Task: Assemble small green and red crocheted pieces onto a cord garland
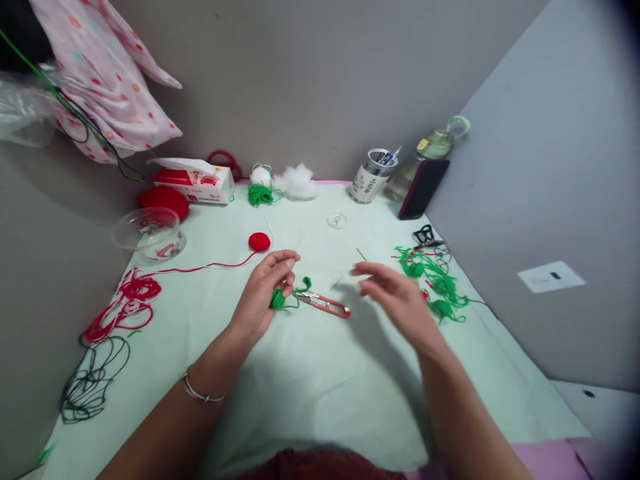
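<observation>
My left hand (263, 290) is closed, thumb and fingers pressed together, around a small green crocheted piece (279, 299) that is partly hidden by the fingers. A curled green strip (304, 285) sticks out to the right of it. Just beyond lie orange-handled thread snips (326, 305), their blades towards my left hand. My right hand (395, 300) hovers over the cloth, slightly blurred, with thumb and forefinger apart and nothing visible between them. Thin needles (336, 283) lie between the hands, and a slim metal rod (361, 255) shows beyond the right fingertips.
Behind are a red ball (259, 241), green yarn (261, 195), white stuffing (299, 182), a pen can (371, 177), a bottle (417, 163) and a phone (424, 190). Red yarn (135, 290), black cord (93, 387) and plastic tubs (163, 233) lie left; green yarn pieces (440, 287) lie right.
</observation>
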`<state>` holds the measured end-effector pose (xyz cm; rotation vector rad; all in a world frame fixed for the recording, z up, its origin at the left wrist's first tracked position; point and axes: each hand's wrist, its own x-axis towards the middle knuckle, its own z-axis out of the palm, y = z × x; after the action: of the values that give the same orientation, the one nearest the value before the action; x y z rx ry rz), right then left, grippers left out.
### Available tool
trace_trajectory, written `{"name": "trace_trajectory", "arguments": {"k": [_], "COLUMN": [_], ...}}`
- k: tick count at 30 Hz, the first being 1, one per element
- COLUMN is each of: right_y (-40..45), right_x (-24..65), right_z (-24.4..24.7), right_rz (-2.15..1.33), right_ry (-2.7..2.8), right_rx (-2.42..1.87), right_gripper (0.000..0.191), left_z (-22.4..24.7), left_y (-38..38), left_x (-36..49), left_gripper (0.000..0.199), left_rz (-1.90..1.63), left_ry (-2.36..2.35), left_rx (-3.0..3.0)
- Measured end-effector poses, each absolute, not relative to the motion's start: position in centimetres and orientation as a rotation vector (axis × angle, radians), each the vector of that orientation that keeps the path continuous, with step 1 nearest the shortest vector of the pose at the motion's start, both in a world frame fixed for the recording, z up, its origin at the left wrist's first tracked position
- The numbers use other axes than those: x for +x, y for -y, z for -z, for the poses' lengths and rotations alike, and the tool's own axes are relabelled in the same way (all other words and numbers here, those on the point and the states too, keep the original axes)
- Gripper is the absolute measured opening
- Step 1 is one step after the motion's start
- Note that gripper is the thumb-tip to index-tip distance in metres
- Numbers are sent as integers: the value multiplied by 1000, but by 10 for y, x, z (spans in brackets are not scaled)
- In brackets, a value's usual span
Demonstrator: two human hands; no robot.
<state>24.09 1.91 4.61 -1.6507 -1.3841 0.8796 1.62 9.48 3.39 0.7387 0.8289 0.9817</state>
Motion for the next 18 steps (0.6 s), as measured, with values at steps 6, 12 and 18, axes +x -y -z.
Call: {"name": "trace_trajectory", "arguments": {"k": [6, 12, 18], "right_y": [-26, -31, -30], "right_x": [155, 190, 189], "right_z": [-35, -30, -30], "right_rz": [-1487, -1480, -1261], "right_ry": [1410, 1302, 1279], "right_rx": [-1295, -1398, -1490], "right_gripper": [20, 36, 33], "left_z": [-41, -34, -27], "left_y": [-98, -86, -76], "left_x": [15, -3, 1], "left_gripper": [11, 21, 22], "left_rz": [-1031, -771, -645], "left_ry": [-736, -811, -762], "left_rx": [537, 1156, 1802]}}
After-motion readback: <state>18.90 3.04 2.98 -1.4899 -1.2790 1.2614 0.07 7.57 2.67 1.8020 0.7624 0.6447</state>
